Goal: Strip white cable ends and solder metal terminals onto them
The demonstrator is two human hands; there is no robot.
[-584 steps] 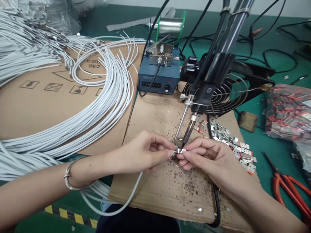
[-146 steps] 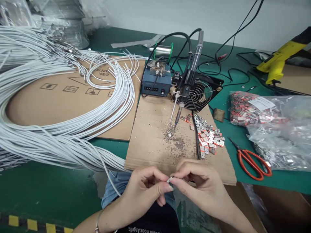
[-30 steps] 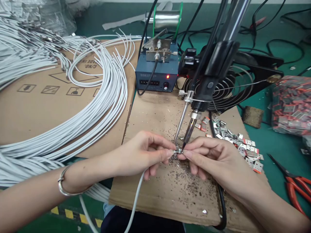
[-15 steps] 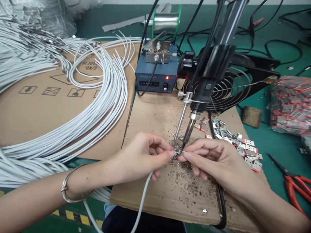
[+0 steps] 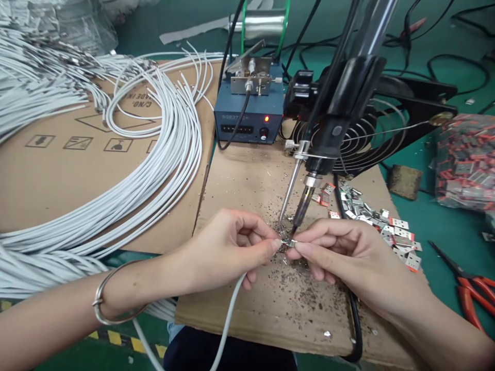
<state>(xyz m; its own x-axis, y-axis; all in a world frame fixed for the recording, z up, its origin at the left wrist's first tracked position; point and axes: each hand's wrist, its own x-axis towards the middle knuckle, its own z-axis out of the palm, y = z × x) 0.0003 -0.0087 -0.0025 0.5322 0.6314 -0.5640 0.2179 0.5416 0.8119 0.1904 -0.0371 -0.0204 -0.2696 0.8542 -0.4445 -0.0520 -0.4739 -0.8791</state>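
Observation:
In the head view my left hand (image 5: 242, 245) pinches a white cable (image 5: 231, 309) close to its end; the cable hangs down below the fingers. My right hand (image 5: 336, 252) grips a small metal USB connector (image 5: 293, 242) between thumb and forefinger. Cable end and connector meet between my fingertips, though the wires there are too small to make out. Right above this spot is the tip of a clamped soldering iron (image 5: 303, 208), touching or nearly touching the connector. A thin bent metal solder feed tube (image 5: 288, 198) ends just left of the tip.
A blue solder feeder (image 5: 247, 116) with a solder spool (image 5: 265, 28) stands behind. Bundled white cables (image 5: 154, 190) cover the left side. Loose USB connectors (image 5: 386, 224), red-handled pliers (image 5: 469, 288), a bagged connector pile (image 5: 466, 162) and a fan (image 5: 371, 139) are at right. Dark specks litter the cardboard (image 5: 240, 190).
The view has shifted slightly. Both hands stay together under the iron, and the connector shows a little more between the fingertips. Both grips are unchanged.

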